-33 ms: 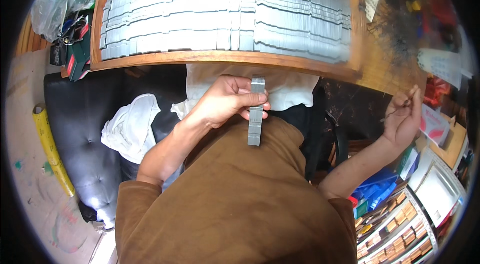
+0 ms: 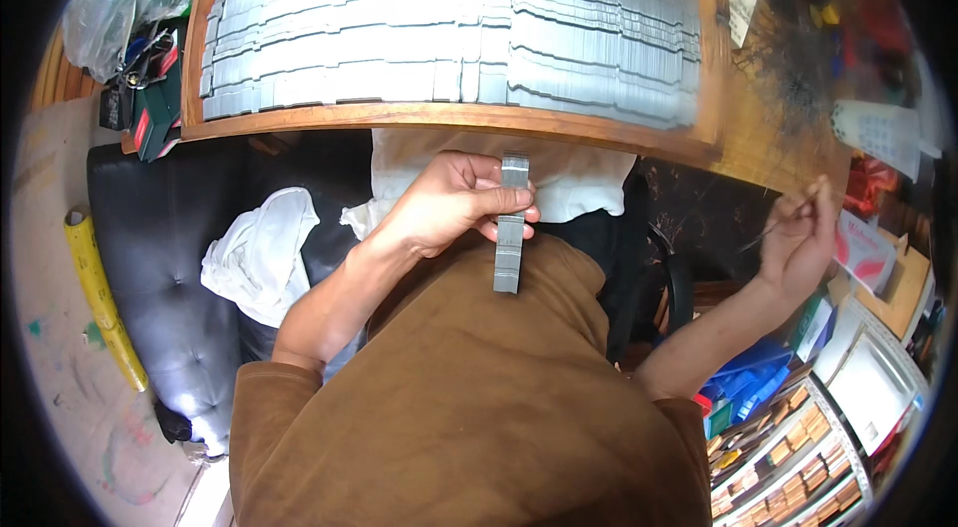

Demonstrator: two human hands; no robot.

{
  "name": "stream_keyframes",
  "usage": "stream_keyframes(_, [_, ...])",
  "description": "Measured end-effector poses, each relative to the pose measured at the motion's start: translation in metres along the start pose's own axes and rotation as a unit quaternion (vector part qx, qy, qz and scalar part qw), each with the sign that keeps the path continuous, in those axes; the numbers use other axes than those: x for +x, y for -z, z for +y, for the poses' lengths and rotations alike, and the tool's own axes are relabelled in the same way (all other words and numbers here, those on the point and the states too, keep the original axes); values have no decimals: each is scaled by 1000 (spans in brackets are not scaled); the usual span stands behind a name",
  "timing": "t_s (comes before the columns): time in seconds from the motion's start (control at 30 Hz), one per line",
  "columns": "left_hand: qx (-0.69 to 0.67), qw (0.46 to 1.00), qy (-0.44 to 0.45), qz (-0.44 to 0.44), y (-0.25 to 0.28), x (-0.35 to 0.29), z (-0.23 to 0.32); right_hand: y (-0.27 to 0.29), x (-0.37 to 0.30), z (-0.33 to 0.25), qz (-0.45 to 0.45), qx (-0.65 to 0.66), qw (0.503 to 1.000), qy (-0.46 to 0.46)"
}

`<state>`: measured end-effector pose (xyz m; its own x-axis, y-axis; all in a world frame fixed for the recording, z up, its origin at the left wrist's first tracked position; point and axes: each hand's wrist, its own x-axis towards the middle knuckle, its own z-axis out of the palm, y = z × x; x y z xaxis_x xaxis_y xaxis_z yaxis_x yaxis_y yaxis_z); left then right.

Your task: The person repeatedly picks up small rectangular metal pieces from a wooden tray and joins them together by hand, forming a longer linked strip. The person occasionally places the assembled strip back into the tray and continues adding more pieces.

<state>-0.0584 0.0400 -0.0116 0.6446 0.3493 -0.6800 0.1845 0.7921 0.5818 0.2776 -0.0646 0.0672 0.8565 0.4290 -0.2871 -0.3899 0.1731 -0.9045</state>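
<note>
My left hand [image 2: 457,196] is closed round a narrow stack of thin grey metal pieces [image 2: 508,253], thumb across its front. The stack points lengthwise toward me, just above my lap. Off to the right, beside the table edge, my right hand [image 2: 796,233] is raised with fingers curled and thumb and forefinger close together. A thin dark line shows by its fingers; what it is I cannot make out. Ahead of my left hand, a wooden tray [image 2: 419,116] holds long rows of similar thin metal pieces [image 2: 339,38], packed side by side.
White cloth [image 2: 589,178] hangs under the tray's near edge. A black padded seat [image 2: 150,258] with a crumpled white cloth [image 2: 264,253] is at left, beside a yellow tube [image 2: 105,302]. At right stand a worn wooden table [image 2: 763,143], boxes [image 2: 866,253] and a rack of small wooden pieces [image 2: 798,457].
My right hand has shifted slightly down and toward the left, with its wrist turned a little. The left hand and the stack have hardly moved.
</note>
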Motion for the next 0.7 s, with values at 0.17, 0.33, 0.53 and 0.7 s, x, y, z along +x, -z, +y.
stream_keyframes(0.17, [-2, 1000, 4, 2, -2, -1, -1, -3, -58, 59, -339, -240, 900, -133])
stream_keyframes(0.33, [16, 1000, 3, -13, -4, -1, -1, -40, -84, 135, -354, -221, 870, -261])
stream_keyframes(0.53, [7, 1000, -2, -24, 3, 1, -7, -39, -84, 160, -397, -162, 856, -287])
stream_keyframes(0.7, [-2, 1000, -9, -9, 2, -1, -5, -43, -84, 165, -421, -146, 858, -255])
